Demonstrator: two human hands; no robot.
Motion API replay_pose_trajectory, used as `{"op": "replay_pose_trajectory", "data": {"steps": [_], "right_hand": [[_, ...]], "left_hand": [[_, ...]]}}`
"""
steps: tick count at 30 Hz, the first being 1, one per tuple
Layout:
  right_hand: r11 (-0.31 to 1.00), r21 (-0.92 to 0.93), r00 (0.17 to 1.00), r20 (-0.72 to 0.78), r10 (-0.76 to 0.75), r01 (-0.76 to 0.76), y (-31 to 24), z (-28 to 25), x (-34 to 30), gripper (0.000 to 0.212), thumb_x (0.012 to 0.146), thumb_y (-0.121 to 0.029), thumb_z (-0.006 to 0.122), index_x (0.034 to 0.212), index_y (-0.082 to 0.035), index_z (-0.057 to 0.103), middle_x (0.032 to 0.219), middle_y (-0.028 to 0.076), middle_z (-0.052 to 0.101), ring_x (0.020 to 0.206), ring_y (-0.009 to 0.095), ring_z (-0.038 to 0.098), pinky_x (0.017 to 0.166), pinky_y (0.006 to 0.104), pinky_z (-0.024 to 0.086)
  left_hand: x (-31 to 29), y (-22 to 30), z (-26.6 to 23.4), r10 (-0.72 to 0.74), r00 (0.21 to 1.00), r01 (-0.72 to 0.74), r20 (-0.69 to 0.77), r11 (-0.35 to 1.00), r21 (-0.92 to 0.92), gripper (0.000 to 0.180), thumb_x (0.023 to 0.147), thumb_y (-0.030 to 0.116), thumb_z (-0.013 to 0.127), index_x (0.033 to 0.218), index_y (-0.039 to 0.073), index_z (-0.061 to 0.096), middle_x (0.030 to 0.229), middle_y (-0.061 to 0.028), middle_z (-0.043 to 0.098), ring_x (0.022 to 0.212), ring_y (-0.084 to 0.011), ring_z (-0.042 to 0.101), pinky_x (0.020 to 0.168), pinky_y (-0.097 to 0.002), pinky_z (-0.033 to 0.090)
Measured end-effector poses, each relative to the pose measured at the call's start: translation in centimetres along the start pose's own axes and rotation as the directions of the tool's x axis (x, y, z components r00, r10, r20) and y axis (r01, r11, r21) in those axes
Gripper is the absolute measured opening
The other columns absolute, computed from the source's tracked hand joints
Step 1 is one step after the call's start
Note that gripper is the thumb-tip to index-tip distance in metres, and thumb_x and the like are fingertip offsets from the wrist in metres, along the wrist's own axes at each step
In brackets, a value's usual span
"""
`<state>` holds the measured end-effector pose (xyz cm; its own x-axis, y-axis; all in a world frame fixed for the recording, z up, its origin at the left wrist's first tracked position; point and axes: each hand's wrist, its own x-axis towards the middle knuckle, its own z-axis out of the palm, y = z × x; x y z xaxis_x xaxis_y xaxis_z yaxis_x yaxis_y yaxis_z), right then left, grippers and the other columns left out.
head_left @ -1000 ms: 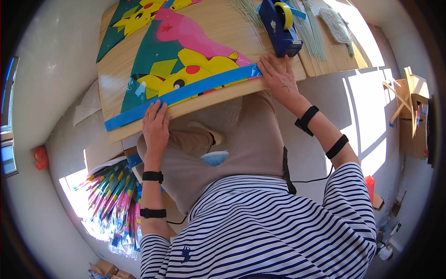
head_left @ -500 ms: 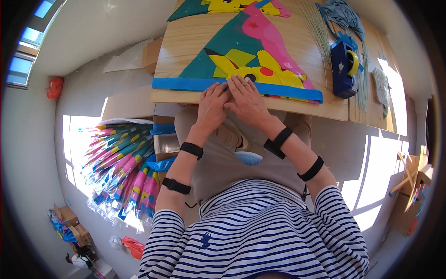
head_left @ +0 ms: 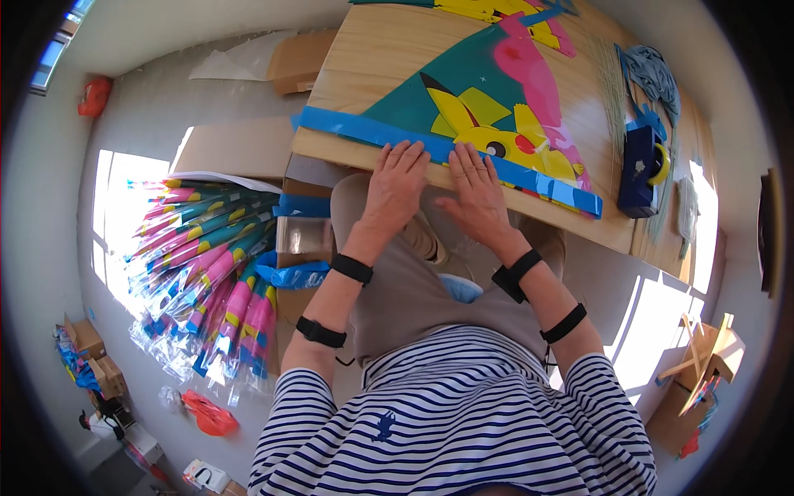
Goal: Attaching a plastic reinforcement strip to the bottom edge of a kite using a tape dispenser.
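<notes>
Left hand [head_left: 395, 183] and right hand [head_left: 475, 188]: flat, released, pressing blue tape strip [head_left: 447, 154] on kite [head_left: 488, 99] at surface [head_left: 389, 58] edge. Best smoothed outward, firmly, avoiding wrinkles.

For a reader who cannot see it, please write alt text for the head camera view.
Seen from above, a person in a striped shirt presses the left hand and right hand flat, side by side, on a blue tape strip along the near edge of a colourful kite sheet on a wooden table. A blue tape dispenser stands to the right; packaged kites lie on the floor at left.
</notes>
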<state>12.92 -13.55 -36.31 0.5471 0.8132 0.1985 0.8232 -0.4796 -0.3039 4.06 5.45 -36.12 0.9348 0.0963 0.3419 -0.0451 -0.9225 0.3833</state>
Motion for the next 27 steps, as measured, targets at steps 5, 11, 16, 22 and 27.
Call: {"op": "replay_pose_trajectory", "data": {"steps": [5, 11, 16, 22, 27], "right_hand": [[0.999, 0.013, 0.999, -0.024, -0.038, 0.038, 1.3, 0.0, 0.9, 0.069, 0.089, -0.031, 0.075, 0.144, 0.003, 0.053, 0.156, 0.023, 0.047, 0.147, 0.037, 0.042, 0.121, 0.0513, 0.032], [0.944, 0.326, 0.999, -0.029, -0.039, 0.047, -1.8, -2.1, 12.0, 0.068, 0.076, -0.02, 0.083, 0.135, 0.002, 0.059, 0.128, 0.022, 0.065, 0.122, 0.04, 0.058, 0.106, 0.0486, 0.046], [0.953, 0.254, 0.935, 0.347, 0.072, -0.167, -5.6, 1.1, 18.9, 0.075, 0.067, -0.021, 0.09, 0.134, -0.004, 0.061, 0.123, 0.019, 0.069, 0.119, 0.038, 0.063, 0.101, 0.0463, 0.049], [0.91, 0.16, 0.824, 0.504, 0.259, -0.384, -6.6, 2.1, 20.6, 0.071, 0.063, -0.019, 0.092, 0.128, -0.01, 0.064, 0.115, 0.015, 0.074, 0.114, 0.036, 0.068, 0.094, 0.0467, 0.05], [0.859, 0.29, 0.818, 0.53, 0.223, -0.422, -5.2, 3.0, 21.2, 0.063, 0.066, -0.011, 0.087, 0.125, -0.01, 0.067, 0.112, 0.016, 0.075, 0.111, 0.035, 0.07, 0.09, 0.0445, 0.054]], "left_hand": [[-0.5, -0.2, 0.9, -0.033, 0.998, 0.031, -0.054, 0.998, -0.047, 0.044, 0.088, 0.011, 0.072, 0.131, 0.004, 0.066, 0.143, -0.0104, 0.06, 0.137, -0.032, 0.052, 0.12, -0.0512, 0.036], [-0.4, -0.5, 1.2, -0.047, 0.998, 0.045, -0.033, 0.997, -0.058, 0.045, 0.086, 0.012, 0.07, 0.13, 0.002, 0.064, 0.139, -0.0149, 0.06, 0.137, -0.0359, 0.05, 0.119, -0.0526, 0.036], [0.5, -0.2, 0.2, -0.022, 0.993, 0.006, -0.118, 0.991, -0.137, 0.045, 0.081, 0.007, 0.073, 0.125, 0.002, 0.065, 0.132, -0.0169, 0.06, 0.134, -0.0397, 0.048, 0.115, -0.0511, 0.037], [0.5, -0.7, -0.1, -0.007, 0.995, -0.018, -0.101, 0.971, -0.239, 0.051, 0.073, 0.001, 0.069, 0.124, 0.001, 0.065, 0.131, -0.016, 0.059, 0.135, -0.039, 0.046, 0.116, -0.0505, 0.036], [0.8, -0.6, 0.1, 0.0, 0.996, -0.019, -0.095, 0.98, -0.2, 0.05, 0.075, 0.002, 0.068, 0.125, 0.001, 0.065, 0.133, -0.0156, 0.058, 0.135, -0.0381, 0.045, 0.117, -0.0503, 0.035]]}}
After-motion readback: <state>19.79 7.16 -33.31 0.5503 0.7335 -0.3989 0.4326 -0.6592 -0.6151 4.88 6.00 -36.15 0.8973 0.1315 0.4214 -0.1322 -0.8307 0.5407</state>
